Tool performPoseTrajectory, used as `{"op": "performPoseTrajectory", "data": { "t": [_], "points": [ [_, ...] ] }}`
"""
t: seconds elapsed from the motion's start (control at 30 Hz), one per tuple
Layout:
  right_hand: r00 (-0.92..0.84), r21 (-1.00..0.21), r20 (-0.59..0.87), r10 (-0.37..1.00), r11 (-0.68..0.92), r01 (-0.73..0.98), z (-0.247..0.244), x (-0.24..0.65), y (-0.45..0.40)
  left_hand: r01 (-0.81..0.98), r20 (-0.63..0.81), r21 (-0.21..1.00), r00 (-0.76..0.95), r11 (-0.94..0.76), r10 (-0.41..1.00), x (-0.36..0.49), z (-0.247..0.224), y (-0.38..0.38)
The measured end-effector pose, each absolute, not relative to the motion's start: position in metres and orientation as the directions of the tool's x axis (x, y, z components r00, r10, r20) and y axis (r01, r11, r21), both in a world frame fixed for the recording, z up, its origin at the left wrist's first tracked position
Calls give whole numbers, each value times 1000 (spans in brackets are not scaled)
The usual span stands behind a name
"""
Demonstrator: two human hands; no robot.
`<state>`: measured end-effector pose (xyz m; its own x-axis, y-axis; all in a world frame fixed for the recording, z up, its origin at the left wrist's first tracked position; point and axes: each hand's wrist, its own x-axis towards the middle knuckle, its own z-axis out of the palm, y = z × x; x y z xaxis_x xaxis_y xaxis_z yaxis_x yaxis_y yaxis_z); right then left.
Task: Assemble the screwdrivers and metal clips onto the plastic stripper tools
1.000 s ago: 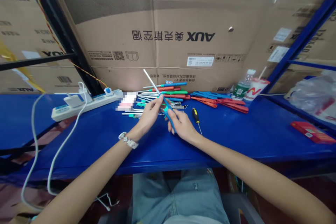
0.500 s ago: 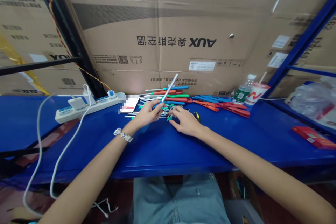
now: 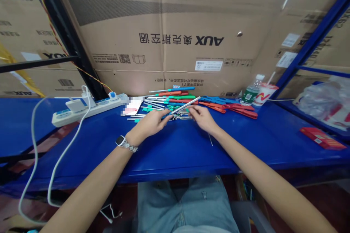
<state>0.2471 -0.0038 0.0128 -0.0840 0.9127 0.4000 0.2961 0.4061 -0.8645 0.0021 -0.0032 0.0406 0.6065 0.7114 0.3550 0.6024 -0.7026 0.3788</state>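
Note:
My left hand (image 3: pixel 153 121) is closed around a slim silver metal tube (image 3: pixel 187 105), which points up and to the right over a pile of small parts. My right hand (image 3: pixel 203 118) has its fingers pinched close to the tube's far end. From under that hand a thin metal rod (image 3: pixel 210 140) sticks out toward me; its upper part is hidden by the hand. Behind both hands lie several tools with coloured handles and metal shafts, among them a blue-handled one (image 3: pixel 183 89) and a red-handled one (image 3: pixel 182 101). Small green and metal pieces (image 3: pixel 149 108) are scattered beside my left hand.
Blue and orange-red flat plastic pieces (image 3: pixel 242 110) lie to the right. Behind them stand a green-labelled bottle (image 3: pixel 249 93) and a paper cup with a straw (image 3: pixel 265 94). A power strip (image 3: pixel 93 111) with white cables is at left; a red box (image 3: pixel 322 138) lies far right.
The tube in my left hand has tilted down from steep to slanting right. My right hand has lifted from the small parts toward the tube's end, with a thin rod now showing below it.

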Motion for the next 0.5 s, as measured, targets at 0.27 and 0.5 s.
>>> {"op": "performPoseTrajectory", "data": {
  "t": [0.27,0.5],
  "points": [
    [217,-877,347,912,398,-271,24,254,6,618,325,368,615,-695,719,3,44,-9],
    [248,-872,441,863,477,-110,27,261,3,610,351,365,610,-704,710,-1,39,-5]
  ]
}}
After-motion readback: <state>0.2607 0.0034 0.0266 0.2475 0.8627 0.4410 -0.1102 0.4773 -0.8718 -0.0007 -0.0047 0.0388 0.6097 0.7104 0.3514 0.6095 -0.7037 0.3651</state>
